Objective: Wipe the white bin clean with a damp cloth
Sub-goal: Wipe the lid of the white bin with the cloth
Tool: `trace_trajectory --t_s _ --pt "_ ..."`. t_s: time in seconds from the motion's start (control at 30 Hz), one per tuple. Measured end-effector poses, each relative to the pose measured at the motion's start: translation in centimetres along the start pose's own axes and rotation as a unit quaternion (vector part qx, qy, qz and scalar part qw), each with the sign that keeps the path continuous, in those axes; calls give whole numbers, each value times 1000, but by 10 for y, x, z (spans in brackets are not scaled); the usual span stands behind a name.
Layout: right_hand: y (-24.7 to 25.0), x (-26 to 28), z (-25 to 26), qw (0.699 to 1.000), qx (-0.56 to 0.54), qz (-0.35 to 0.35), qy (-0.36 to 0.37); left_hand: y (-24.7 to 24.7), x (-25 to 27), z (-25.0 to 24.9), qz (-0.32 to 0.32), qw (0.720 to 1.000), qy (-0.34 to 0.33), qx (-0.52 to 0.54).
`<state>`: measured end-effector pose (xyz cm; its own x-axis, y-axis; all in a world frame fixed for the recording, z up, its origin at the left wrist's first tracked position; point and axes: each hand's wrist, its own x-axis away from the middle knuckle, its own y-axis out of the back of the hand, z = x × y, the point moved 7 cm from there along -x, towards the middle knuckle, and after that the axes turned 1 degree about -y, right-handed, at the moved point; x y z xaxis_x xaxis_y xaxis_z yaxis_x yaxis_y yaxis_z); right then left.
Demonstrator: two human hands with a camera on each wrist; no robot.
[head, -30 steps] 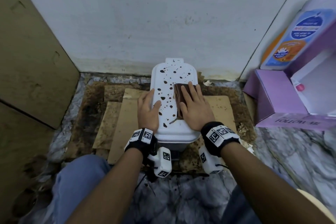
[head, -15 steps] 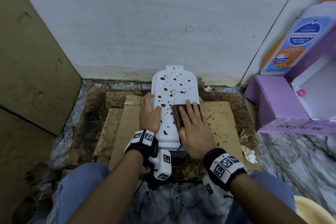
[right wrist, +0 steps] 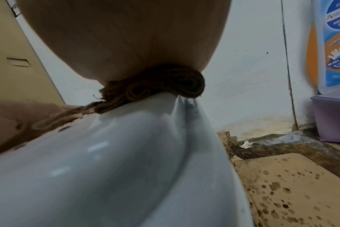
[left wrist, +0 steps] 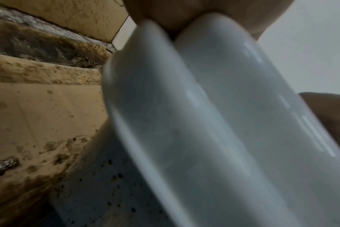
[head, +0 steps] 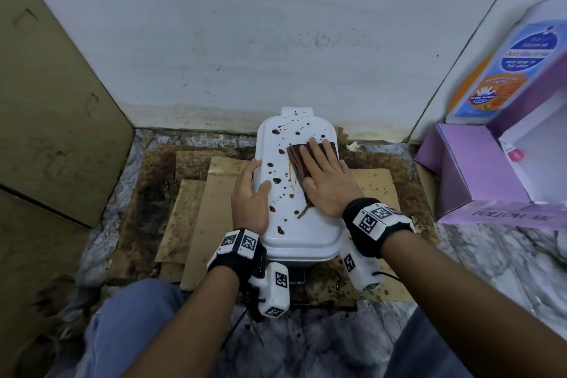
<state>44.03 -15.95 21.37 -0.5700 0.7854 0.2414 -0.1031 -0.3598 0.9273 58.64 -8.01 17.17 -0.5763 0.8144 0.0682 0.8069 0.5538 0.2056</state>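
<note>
The white bin (head: 302,224) stands on stained cardboard sheets (head: 221,193) at the foot of the wall, its lid spattered with brown drops (head: 277,180). The right hand (head: 326,186) lies flat, fingers straight, pressing a folded brown cloth (head: 299,163) onto the lid's far right part. The left hand (head: 250,198) rests flat along the lid's left edge, fingers relaxed, grasping nothing. The drops lie between the two hands. A purple box (head: 478,175) stands well right of the right hand.
</note>
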Motion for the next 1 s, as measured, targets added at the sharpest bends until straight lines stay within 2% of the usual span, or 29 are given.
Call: trace_trajectory --t_s 0.17,0.33,0.47,0.7,0.83,1.0 --pt "-4 13 -2 1000 -8 -19 -1 -2 5 -11 21 1000 3 -16" --pt "-10 28 -6 999 -23 -32 0 2 -23 -28 36 999 30 -2" --pt "-10 28 -8 999 -24 -22 3 -9 -38 -31 95 995 34 -24" --pt "-1 4 -11 1000 0 7 9 -10 -53 -5 139 986 85 -36" --pt "8 -19 -17 1000 5 18 3 -8 -47 -27 144 984 95 -39" --pt "22 -54 -23 1000 -3 19 -8 -8 -54 -32 147 981 102 -71"
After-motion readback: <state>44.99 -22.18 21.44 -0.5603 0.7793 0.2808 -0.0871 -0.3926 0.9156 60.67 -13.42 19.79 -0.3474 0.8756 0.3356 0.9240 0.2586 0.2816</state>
